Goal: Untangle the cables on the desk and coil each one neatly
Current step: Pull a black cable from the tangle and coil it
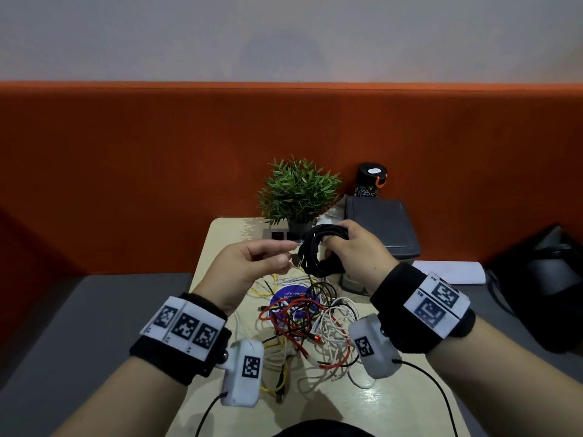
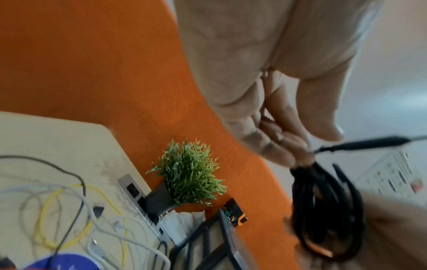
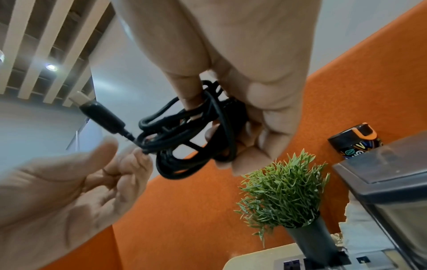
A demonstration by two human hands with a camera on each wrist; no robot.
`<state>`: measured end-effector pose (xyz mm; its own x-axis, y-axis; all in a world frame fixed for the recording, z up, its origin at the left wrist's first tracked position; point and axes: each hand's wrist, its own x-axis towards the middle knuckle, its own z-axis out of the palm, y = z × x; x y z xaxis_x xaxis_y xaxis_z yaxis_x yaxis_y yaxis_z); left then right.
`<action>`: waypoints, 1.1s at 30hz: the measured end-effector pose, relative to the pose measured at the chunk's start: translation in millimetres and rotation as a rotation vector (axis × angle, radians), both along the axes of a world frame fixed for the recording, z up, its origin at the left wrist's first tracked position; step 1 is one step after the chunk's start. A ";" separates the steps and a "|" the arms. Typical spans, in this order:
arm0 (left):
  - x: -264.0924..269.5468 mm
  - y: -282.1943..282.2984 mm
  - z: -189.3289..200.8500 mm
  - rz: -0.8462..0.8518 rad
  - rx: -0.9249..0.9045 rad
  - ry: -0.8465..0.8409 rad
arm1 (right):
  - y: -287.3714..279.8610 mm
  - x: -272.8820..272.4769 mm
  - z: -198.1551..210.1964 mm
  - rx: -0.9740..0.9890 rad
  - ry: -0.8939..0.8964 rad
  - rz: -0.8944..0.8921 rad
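My right hand holds a coiled black cable above the desk, fingers curled through and round the loops. The cable's USB plug sticks out of the coil toward my left hand. That hand's fingertips touch the cable just behind the plug, thumb apart and palm turned up. On the beige desk below lies a tangle of red, white, yellow and black cables, also seen in the left wrist view.
A potted plant, a patterned bottle and a dark lidded box stand at the desk's back against the orange partition. A socket panel and a blue round sticker are on the desk. A black bag sits right.
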<state>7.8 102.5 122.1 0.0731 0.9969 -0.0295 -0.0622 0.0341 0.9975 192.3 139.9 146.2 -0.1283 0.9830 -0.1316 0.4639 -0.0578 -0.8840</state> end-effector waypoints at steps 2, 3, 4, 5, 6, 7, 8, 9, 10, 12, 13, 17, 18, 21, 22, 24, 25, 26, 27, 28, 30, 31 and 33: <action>7.3 0.1 -1.1 0.068 0.106 0.085 | -1.1 -4.3 -1.8 -0.015 0.019 -0.013; 10.9 0.4 -1.5 0.088 0.155 0.109 | -1.4 -6.3 -2.6 -0.018 0.029 -0.027; 13.7 1.2 -3.0 0.109 0.204 0.140 | -1.8 -8.1 -3.0 -0.021 0.042 -0.046; 16.3 1.8 -4.6 0.126 0.248 0.173 | -1.9 -9.6 -3.0 -0.027 0.054 -0.068; 18.4 2.4 -5.7 0.143 0.284 0.203 | -1.6 -10.8 -2.9 -0.038 0.071 -0.087; 20.0 2.6 -6.2 0.157 0.305 0.211 | -1.1 -11.7 -3.2 -0.055 0.092 -0.098; 21.2 2.2 -5.6 0.168 0.314 0.198 | -0.7 -12.8 -3.2 -0.074 0.111 -0.099; 21.8 2.6 -5.4 0.172 0.313 0.168 | -0.6 -13.7 -3.3 -0.088 0.124 -0.096; 21.9 3.3 -5.2 0.170 0.305 0.141 | -0.5 -14.6 -4.0 -0.093 0.127 -0.091; 22.0 4.9 -6.7 0.151 0.279 0.102 | -1.7 -15.2 -5.3 -0.083 0.110 -0.074; 22.7 5.9 -7.8 0.128 0.253 0.075 | -2.4 -15.2 -5.7 -0.072 0.099 -0.062; 25.7 7.8 -10.7 0.037 0.149 0.012 | -6.5 -15.2 -4.5 -0.037 0.063 -0.005; 25.2 8.7 -11.6 0.047 0.137 0.019 | -7.7 -15.4 -4.2 -0.025 0.036 0.016; 22.4 10.6 -10.7 0.045 0.046 -0.053 | -8.8 -14.8 -4.8 0.004 -0.013 0.062; 21.7 11.2 -8.6 0.024 -0.004 -0.096 | -9.3 -14.6 -5.1 0.013 -0.015 0.074; 20.5 13.6 -4.3 -0.022 -0.102 -0.142 | -10.1 -14.2 -5.9 0.037 -0.024 0.103; 19.6 15.1 -2.6 -0.048 -0.144 -0.150 | -10.4 -13.9 -6.2 0.050 -0.034 0.120; 18.6 16.2 -0.8 -0.075 -0.179 -0.155 | -10.6 -13.7 -6.3 0.064 -0.047 0.138; 17.6 16.7 1.1 -0.099 -0.209 -0.159 | -11.1 -13.8 -5.9 0.076 -0.062 0.158; 16.4 17.6 2.0 -0.115 -0.235 -0.160 | -11.4 -14.0 -5.8 0.079 -0.076 0.178; 15.4 18.4 4.5 -0.122 -0.271 -0.157 | -11.7 -13.8 -5.6 0.076 -0.095 0.218; 15.2 18.7 5.0 -0.114 -0.280 -0.156 | -11.7 -13.4 -5.4 0.078 -0.100 0.235; 15.7 18.3 6.2 -0.099 -0.274 -0.164 | -10.9 -11.5 -4.0 0.082 -0.092 0.272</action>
